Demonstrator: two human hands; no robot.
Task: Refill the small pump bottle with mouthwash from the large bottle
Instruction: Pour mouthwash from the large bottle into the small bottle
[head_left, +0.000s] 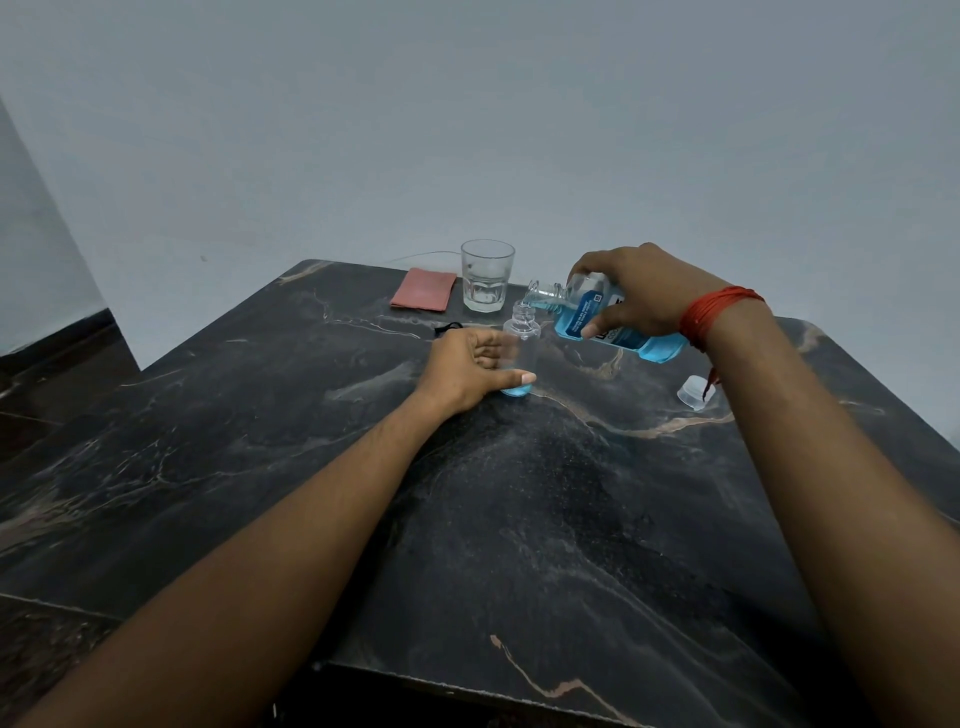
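Observation:
A small clear bottle (523, 332) stands upright on the dark marble table (467, 493), its neck uncapped and a little blue liquid at its bottom. My left hand (470, 366) is wrapped around its lower part. My right hand (636, 296) holds the large mouthwash bottle (582, 312), which is tipped to the left with its open mouth just above the small bottle's neck. Blue mouthwash fills the lower side of the large bottle. A black pump head (448, 327) lies behind my left hand, partly hidden.
A clear drinking glass (487, 275) with some water stands behind the bottles, and a folded pink cloth (423, 296) lies to its left. A translucent cap (695, 392) rests on the table under my right wrist. A grey wall rises behind the table.

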